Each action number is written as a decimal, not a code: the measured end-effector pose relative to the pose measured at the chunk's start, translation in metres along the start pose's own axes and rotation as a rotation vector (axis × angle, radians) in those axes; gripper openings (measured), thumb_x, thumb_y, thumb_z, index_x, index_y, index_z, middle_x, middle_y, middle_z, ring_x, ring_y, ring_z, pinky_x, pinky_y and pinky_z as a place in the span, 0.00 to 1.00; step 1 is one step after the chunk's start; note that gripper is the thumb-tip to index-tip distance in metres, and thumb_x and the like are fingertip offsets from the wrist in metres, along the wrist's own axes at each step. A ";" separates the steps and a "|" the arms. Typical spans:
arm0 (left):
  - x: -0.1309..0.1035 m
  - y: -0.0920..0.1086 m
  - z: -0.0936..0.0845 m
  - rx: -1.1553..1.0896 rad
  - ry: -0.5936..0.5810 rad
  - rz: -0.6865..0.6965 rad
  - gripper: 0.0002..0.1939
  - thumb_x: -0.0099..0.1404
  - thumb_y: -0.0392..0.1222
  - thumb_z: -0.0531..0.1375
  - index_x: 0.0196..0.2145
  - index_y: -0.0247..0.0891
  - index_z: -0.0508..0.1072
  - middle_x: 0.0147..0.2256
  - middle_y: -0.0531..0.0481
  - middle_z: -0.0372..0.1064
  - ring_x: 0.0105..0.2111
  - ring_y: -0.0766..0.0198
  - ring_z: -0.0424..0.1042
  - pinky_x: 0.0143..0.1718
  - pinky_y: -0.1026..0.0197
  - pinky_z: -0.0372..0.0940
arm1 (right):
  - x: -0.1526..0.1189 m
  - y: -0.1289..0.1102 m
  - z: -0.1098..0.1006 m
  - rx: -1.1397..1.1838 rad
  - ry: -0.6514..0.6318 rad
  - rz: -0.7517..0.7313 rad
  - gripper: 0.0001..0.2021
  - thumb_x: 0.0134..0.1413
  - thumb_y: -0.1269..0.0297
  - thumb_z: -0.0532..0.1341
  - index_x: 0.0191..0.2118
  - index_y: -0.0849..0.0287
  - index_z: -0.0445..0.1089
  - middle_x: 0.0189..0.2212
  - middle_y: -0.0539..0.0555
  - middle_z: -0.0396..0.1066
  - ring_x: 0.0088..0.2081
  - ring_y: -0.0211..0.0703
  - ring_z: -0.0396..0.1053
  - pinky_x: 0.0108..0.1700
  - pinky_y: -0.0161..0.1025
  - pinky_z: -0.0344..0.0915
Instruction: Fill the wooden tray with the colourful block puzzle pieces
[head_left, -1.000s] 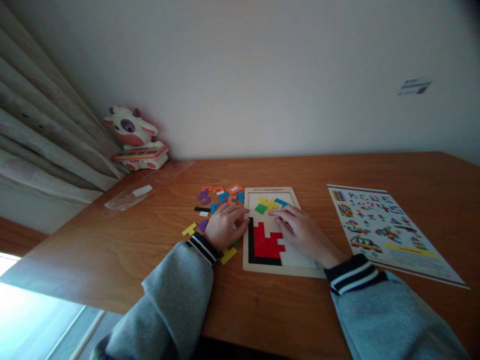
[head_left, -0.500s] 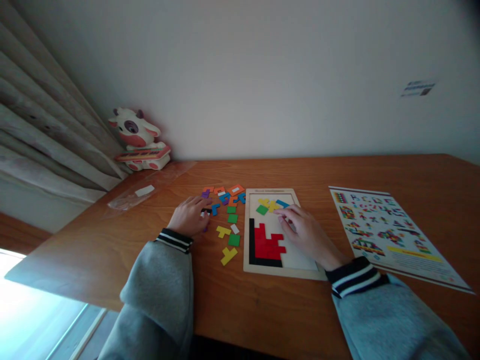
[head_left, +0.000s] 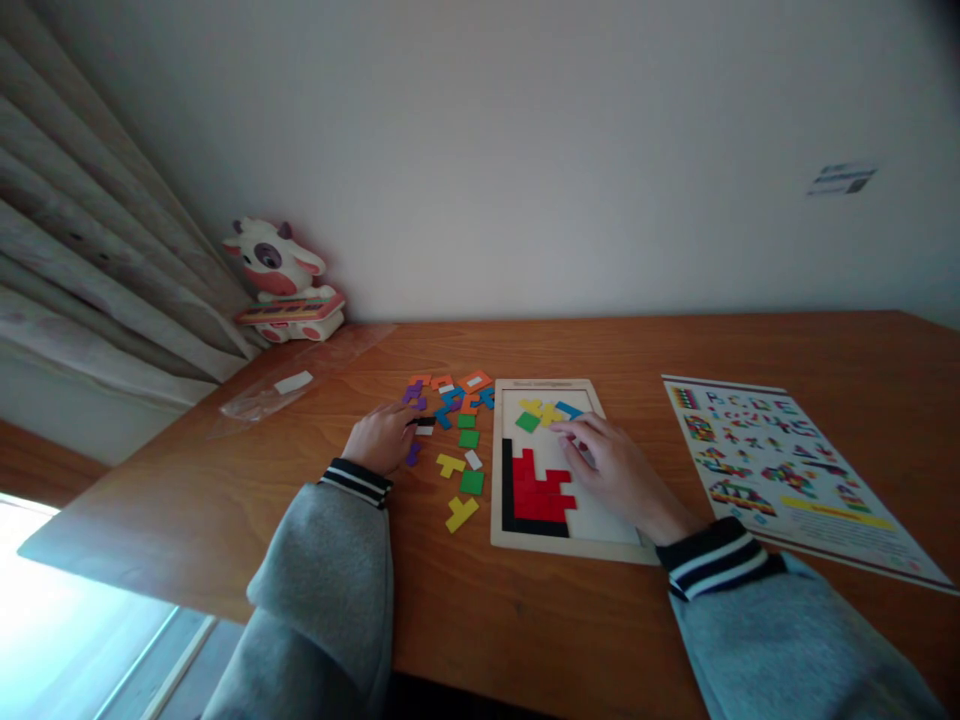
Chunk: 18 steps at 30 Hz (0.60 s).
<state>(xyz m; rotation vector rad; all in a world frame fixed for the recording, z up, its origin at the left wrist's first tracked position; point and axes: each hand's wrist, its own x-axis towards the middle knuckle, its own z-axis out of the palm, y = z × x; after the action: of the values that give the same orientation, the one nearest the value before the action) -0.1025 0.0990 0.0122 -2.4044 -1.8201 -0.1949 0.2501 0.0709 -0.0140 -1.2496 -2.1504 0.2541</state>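
Observation:
My left hand (head_left: 380, 438) is at the left edge of a scatter of coloured puzzle pieces, its fingertips closed on the end of a flat black piece (head_left: 425, 421). A white piece (head_left: 424, 431) lies just below that one. My right hand (head_left: 611, 465) rests over the wooden puzzle board (head_left: 544, 542), fingers loosely bent, thumb and index finger apart. Joined red pieces (head_left: 541, 495) and a black L-shaped strip (head_left: 508, 500) fill the board's lower left. Near the right fingertips, yellow pieces (head_left: 551, 412), a green piece (head_left: 528, 422) and a blue piece (head_left: 568, 410) lie loose on the board.
Green squares (head_left: 472, 483), yellow T-shaped pieces (head_left: 461, 514) and orange pieces (head_left: 476, 381) lie left of the board. A printed pattern sheet (head_left: 795, 470) is on the right. A cow toy (head_left: 289, 285) and clear plastic wrapping (head_left: 262, 403) are at back left.
My left hand has drawn back slightly, uncovering purple pieces and more of the black piece at its fingertips. My right hand stays over the board. The view has shifted slightly.

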 end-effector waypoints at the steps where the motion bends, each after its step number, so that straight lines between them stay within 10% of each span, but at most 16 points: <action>1: 0.000 0.000 0.001 -0.004 0.011 0.021 0.16 0.66 0.37 0.54 0.48 0.47 0.75 0.47 0.48 0.75 0.46 0.54 0.73 0.47 0.54 0.69 | 0.000 0.000 0.000 -0.002 0.003 0.001 0.13 0.65 0.67 0.51 0.48 0.57 0.71 0.43 0.59 0.72 0.46 0.52 0.71 0.50 0.51 0.67; 9: 0.004 0.032 0.005 -0.205 0.222 0.309 0.15 0.71 0.42 0.53 0.51 0.39 0.72 0.50 0.45 0.73 0.51 0.56 0.70 0.57 0.51 0.64 | 0.000 0.002 0.004 0.029 0.011 -0.009 0.13 0.63 0.67 0.52 0.47 0.55 0.72 0.43 0.58 0.72 0.45 0.51 0.71 0.49 0.51 0.67; 18: 0.009 0.062 0.017 -0.225 0.143 0.311 0.23 0.71 0.51 0.53 0.59 0.38 0.66 0.61 0.37 0.61 0.60 0.48 0.62 0.59 0.42 0.60 | 0.000 -0.001 0.003 0.022 0.004 -0.013 0.13 0.65 0.67 0.51 0.47 0.55 0.72 0.44 0.58 0.72 0.47 0.51 0.71 0.50 0.51 0.67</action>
<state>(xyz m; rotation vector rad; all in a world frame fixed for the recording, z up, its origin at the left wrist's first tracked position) -0.0396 0.0937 -0.0040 -2.7025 -1.4083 -0.5495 0.2474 0.0707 -0.0156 -1.2229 -2.1462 0.2686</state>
